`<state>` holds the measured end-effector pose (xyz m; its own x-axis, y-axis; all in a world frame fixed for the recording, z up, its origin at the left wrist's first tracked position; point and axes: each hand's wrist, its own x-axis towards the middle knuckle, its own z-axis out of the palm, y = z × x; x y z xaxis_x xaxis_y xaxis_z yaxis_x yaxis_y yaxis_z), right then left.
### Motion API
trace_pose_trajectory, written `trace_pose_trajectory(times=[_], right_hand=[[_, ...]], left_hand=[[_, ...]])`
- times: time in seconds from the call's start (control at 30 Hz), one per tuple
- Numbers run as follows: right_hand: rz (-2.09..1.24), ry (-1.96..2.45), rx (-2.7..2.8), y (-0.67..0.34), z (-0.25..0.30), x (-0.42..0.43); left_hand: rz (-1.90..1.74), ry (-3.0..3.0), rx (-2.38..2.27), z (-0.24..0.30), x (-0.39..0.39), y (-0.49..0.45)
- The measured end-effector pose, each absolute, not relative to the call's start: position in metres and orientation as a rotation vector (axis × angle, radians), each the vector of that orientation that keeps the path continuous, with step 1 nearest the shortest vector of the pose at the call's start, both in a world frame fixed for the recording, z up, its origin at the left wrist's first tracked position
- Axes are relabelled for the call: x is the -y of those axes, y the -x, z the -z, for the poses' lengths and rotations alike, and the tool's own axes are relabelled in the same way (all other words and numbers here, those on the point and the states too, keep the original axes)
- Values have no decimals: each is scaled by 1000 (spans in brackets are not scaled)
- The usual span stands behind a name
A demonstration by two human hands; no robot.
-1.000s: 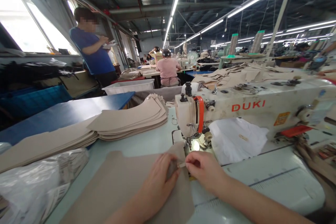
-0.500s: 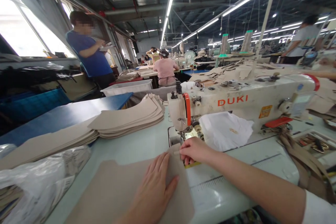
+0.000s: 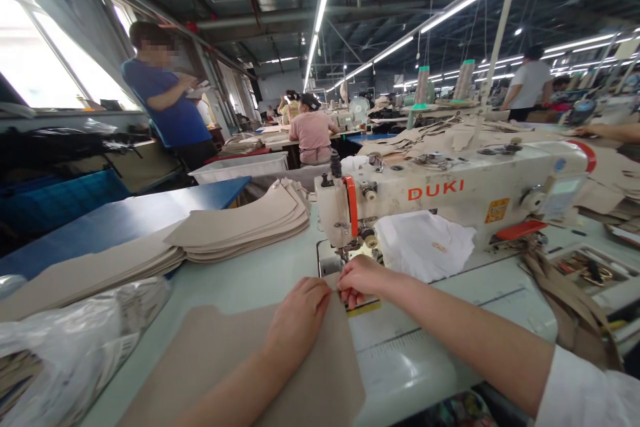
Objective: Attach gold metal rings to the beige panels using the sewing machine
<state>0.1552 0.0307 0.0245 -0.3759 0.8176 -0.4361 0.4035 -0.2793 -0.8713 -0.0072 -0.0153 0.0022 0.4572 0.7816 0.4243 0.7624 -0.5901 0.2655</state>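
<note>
A flat beige cut piece point(image 3: 220, 360) lies on the pale table in front of a white DUKI sewing machine point(image 3: 450, 197). My left hand point(image 3: 297, 323) rests on the far end of the piece, its fingers curled down onto the material. My right hand point(image 3: 361, 278) is closed in a pinch at the piece's edge, just below the needle area; what it pinches is too small to name. A yellow-edged strip point(image 3: 364, 307) shows on the table under my right hand.
Stacks of beige cut pieces point(image 3: 240, 227) lie at the left, with a plastic-wrapped bundle point(image 3: 75, 347) nearer. A white cloth point(image 3: 425, 243) sits under the machine arm. A blue table point(image 3: 125, 213) lies behind. A person in blue point(image 3: 167, 103) stands left; others work beyond.
My left hand has slid forward along the piece and curled its fingers near my right hand. My right hand has moved slightly left toward the needle. The view has shifted a little.
</note>
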Motion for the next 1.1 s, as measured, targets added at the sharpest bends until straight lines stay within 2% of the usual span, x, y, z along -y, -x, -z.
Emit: trace_pose_trajectory(times=[0.4, 0.63, 0.87, 0.93, 1.03, 1.1], right_hand=[[-1700, 1527, 1683, -155, -23, -35], [-1551, 1515, 1834, -155, -17, -36], [-991, 1411, 2099, -179, -15, -11], [-766, 1262, 2316, -194, -14, 4], [-220, 854, 2752, -212, -12, 24], [-20, 718, 2840, -216, -11, 31]], left_hand=[[-882, -2676, -1312, 0, 8, 0], [-828, -2675, -1337, -3, 5, -2], [-740, -2651, -1370, -6, 4, -2], [-729, -2648, -1374, -4, 3, -1], [-715, -2667, -1355, -1, 2, 1], [-727, -2686, -1328, 1, 1, 2]])
